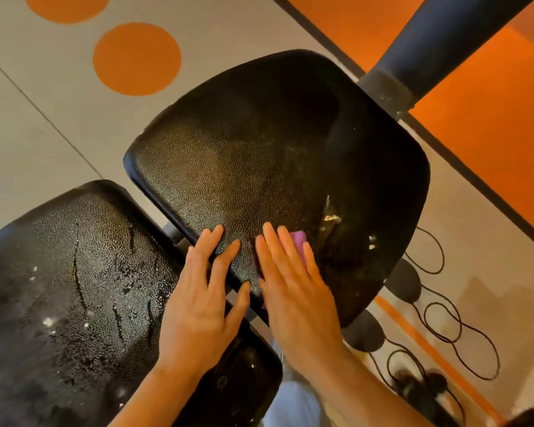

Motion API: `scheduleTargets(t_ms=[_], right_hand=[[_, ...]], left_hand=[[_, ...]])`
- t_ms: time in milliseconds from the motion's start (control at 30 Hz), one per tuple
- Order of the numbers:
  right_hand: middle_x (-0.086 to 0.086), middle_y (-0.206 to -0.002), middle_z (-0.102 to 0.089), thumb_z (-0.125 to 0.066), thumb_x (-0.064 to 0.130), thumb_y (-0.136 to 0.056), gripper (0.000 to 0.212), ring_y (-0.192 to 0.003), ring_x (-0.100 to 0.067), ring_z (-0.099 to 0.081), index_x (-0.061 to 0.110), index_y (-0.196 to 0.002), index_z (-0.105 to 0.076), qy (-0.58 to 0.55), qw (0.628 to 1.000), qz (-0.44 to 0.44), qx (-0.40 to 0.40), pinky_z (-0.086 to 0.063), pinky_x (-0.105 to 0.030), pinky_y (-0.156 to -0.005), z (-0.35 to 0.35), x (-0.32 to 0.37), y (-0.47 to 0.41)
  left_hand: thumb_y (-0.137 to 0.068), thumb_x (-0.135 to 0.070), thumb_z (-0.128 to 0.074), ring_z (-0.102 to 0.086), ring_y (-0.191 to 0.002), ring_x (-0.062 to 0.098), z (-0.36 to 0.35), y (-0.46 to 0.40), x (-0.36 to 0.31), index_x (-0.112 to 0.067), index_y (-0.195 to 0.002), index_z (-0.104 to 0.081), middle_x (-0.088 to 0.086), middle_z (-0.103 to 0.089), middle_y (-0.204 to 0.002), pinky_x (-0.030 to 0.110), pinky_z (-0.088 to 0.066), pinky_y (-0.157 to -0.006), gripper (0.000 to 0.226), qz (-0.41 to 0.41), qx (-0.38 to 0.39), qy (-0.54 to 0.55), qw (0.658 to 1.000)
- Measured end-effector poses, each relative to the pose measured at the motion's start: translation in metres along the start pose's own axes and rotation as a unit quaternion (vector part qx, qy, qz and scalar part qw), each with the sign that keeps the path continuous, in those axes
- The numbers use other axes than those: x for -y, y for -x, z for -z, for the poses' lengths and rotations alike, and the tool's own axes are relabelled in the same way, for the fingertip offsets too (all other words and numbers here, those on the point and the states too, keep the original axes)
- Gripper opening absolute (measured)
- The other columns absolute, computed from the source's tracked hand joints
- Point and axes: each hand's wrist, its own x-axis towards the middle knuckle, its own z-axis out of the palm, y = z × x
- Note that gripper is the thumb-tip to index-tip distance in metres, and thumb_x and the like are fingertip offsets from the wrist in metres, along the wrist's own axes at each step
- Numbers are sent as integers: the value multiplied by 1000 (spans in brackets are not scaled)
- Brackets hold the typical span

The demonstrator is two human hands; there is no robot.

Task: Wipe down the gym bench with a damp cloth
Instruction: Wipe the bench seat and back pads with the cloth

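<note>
The gym bench has two black, pebbled pads: a seat pad (269, 149) in the middle and a longer back pad (68, 288) at the lower left, its cover cracked and speckled white. My right hand (293, 288) lies flat with straight fingers on a purple cloth (298, 237) and presses it onto the near edge of the seat pad. Only a corner of the cloth shows past the fingertips. My left hand (204, 300) rests beside it, fingers spread and straight, across the gap between the two pads.
A thick dark padded post (438, 41) rises at the upper right behind the seat pad. Black cables (444, 325) and dark round feet lie on the floor at the right. The floor is grey with orange circles (136, 58) and an orange zone.
</note>
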Motion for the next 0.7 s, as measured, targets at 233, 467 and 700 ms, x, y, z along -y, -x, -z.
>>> scheduleTargets(t_ms=[233,467,700], right_hand=[[-15,-160,-12,-24,25,-100,55,-149,-28,-6,7,-151,-15,-21,979,-195,-57,-6,-45,-122,11,-64,-118],[-9,-160,-16,-34,21,-96,58,-149,-25,-8,12,-151,-20,6,996,87,0,-8,-44,-120,0,-47,-24],[-15,-160,-8,-24,25,-100,56,-149,-29,-4,6,-152,-13,-14,987,-155,-46,-10,-47,-121,10,-45,-66]], left_hand=[[-94,-42,-43,-20,-150,21,-3,0,0,-14,-144,-39,5,-27,-157,27,-9,-123,57,-1,-1,-29,1000],[-94,-46,-40,-21,-149,22,-4,0,0,-14,-143,-40,6,-27,-156,45,-30,-116,58,8,-4,-27,1000],[-93,-43,-42,-22,-149,23,-5,-1,-1,-11,-142,-41,6,-28,-156,48,-36,-112,58,8,-10,-34,999]])
